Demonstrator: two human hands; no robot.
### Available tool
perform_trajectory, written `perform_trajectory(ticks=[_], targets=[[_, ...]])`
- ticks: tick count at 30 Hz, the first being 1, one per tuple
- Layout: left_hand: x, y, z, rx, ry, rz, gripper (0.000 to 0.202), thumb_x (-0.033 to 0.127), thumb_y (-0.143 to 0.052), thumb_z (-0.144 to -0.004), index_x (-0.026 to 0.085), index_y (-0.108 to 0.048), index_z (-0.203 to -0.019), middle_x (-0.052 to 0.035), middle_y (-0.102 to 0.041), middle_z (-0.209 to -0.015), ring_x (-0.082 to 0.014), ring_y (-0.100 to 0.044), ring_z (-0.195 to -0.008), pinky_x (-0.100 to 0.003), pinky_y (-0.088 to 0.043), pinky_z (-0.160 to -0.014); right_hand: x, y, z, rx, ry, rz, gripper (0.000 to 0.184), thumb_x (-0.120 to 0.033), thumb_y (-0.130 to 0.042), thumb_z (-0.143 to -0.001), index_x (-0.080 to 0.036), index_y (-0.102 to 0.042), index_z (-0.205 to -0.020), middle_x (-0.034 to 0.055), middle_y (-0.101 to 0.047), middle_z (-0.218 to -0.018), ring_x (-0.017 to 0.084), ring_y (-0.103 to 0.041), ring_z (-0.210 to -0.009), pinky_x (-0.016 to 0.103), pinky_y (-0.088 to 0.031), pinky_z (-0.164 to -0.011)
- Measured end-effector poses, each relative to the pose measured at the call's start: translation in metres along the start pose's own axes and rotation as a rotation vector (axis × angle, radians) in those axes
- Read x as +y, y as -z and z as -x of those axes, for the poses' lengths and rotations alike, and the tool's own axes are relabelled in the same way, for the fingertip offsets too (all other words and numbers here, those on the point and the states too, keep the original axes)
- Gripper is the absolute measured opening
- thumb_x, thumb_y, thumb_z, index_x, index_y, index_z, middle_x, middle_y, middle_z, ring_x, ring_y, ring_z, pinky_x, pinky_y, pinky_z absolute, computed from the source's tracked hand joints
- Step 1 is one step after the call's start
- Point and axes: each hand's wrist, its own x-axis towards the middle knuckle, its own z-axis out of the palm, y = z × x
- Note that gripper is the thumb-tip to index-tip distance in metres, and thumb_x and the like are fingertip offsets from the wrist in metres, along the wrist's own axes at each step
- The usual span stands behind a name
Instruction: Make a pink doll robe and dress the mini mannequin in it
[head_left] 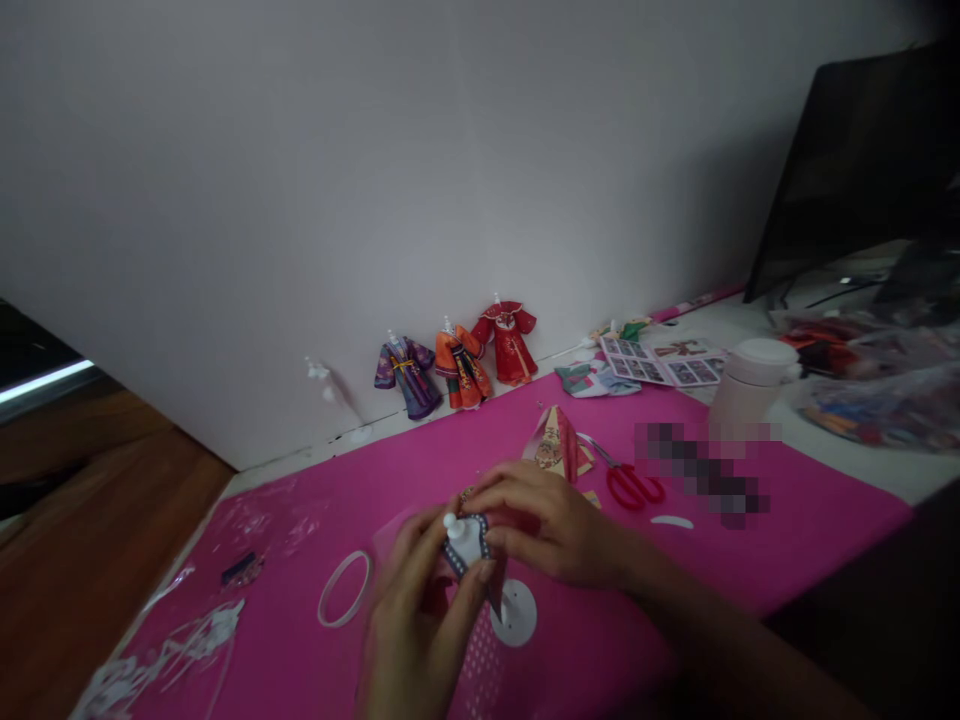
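Note:
A miniature white mannequin (466, 542) with a round neck knob is between my hands, near the front of the pink mat. Dark dotted trim (452, 560) runs around its chest. My left hand (412, 620) is closed around the mannequin's near side, its thumb against the front. With fingers bent, my right hand (544, 522) pinches the trim at the other side. Below, a white round base (517, 614) shows. Pink dotted fabric (480, 672) hangs under my left hand. The garment's lower part is mostly hidden by my fingers.
Three dressed miniature mannequins, purple (409, 375), orange (462, 365) and red (506, 342), stand along the wall. Red-handled scissors (634, 487) lie right of patterned fabric (556, 448). A white ring (345, 590) and white plastic pieces (195, 645) lie left. A bottle (742, 385) stands right.

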Motion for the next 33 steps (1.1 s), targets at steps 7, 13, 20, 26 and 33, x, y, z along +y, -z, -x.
perform_trajectory(ticks=[7,13,20,26,33], targets=[[-0.002,-0.002,0.001,0.019,0.007,-0.009,0.036,0.038,-0.064,-0.090,0.032,-0.063,-0.125,-0.0064,-0.064,-0.119,-0.0251,-0.065,-0.103,-0.028,-0.058,-0.065,-0.011,0.000,-0.001,-0.035,0.080,0.357,0.028,-0.018,-0.053,-0.094,-0.013,-0.064,-0.119,0.0123,-0.068,-0.108,0.025,-0.060,-0.102,0.051,-0.035,-0.107],[0.003,-0.003,0.000,0.022,-0.005,-0.019,0.035,0.037,-0.065,-0.089,0.029,-0.065,-0.124,-0.0036,-0.069,-0.097,-0.0176,-0.067,-0.075,-0.027,-0.058,-0.061,-0.010,0.001,-0.001,-0.022,0.085,0.355,0.030,-0.015,-0.046,-0.095,-0.012,-0.065,-0.118,0.0119,-0.069,-0.104,0.023,-0.062,-0.097,0.049,-0.040,-0.104],[0.008,-0.004,-0.001,0.065,0.130,0.053,0.042,0.039,-0.069,-0.084,0.027,-0.065,-0.125,-0.0043,-0.072,-0.091,-0.0196,-0.068,-0.072,-0.023,-0.052,-0.044,-0.009,-0.001,-0.006,0.034,0.063,0.222,0.017,-0.015,-0.051,-0.094,-0.016,-0.064,-0.106,0.0081,-0.072,-0.098,0.022,-0.064,-0.094,0.044,-0.043,-0.099],[0.013,-0.004,-0.002,0.062,0.141,0.114,0.030,0.041,-0.070,-0.082,0.026,-0.072,-0.107,-0.0028,-0.072,-0.077,-0.0202,-0.069,-0.067,-0.021,-0.049,-0.040,0.000,0.006,-0.001,0.029,-0.079,0.001,0.017,-0.019,-0.055,-0.094,-0.019,-0.065,-0.108,0.0063,-0.072,-0.100,0.020,-0.065,-0.095,0.037,-0.050,-0.085],[0.016,-0.003,-0.004,0.051,0.161,0.123,0.026,0.039,-0.068,-0.083,0.027,-0.072,-0.105,-0.0036,-0.074,-0.083,-0.0219,-0.071,-0.073,-0.021,-0.048,-0.039,0.037,0.015,0.020,-0.074,-0.371,-0.345,0.041,-0.023,-0.080,-0.073,-0.022,-0.069,-0.112,0.0046,-0.071,-0.110,0.022,-0.066,-0.104,0.038,-0.053,-0.089]])
